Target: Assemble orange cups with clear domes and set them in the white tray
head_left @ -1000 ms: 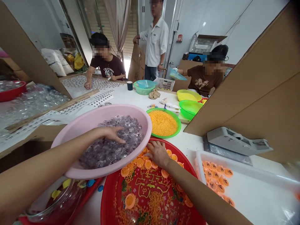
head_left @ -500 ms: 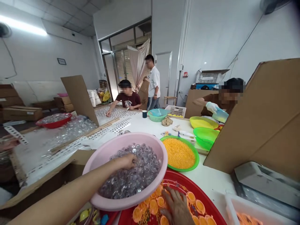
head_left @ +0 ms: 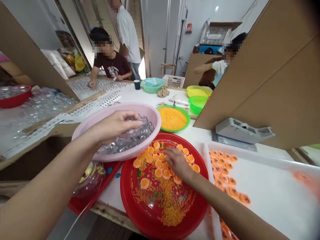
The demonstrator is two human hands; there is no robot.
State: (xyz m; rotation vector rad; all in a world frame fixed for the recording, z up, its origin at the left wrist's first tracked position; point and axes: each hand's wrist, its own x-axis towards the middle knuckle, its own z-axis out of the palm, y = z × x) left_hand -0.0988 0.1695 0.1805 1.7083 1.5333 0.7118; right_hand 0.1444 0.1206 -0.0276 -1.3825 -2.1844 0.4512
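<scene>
My left hand [head_left: 121, 124] is over the pale pink basin [head_left: 77, 128], above a heap of small clear plastic pieces [head_left: 116, 146]. Its fingers curl down towards the thumb, and what they hold, if anything, is hidden. My right hand [head_left: 178, 163] reaches over the red round tray [head_left: 130, 213], fingers apart and touching small orange round cups [head_left: 158, 172]. Many of these cups have yellow-orange filling. Loose orange beads [head_left: 172, 213] are scattered on the tray's patterned bottom.
Behind the tray is a green bowl of orange beads [head_left: 173, 118]. A white bin [head_left: 265, 186] with orange pieces stands at right, below a cardboard panel [head_left: 250, 86] and a grey device [head_left: 242, 130]. Co-workers [head_left: 112, 65] sit across the table; another person stands behind.
My left hand has risen from among the clear pieces. My right hand is still at the orange cups. The view has tilted down, showing more of the red tray and white bin.
</scene>
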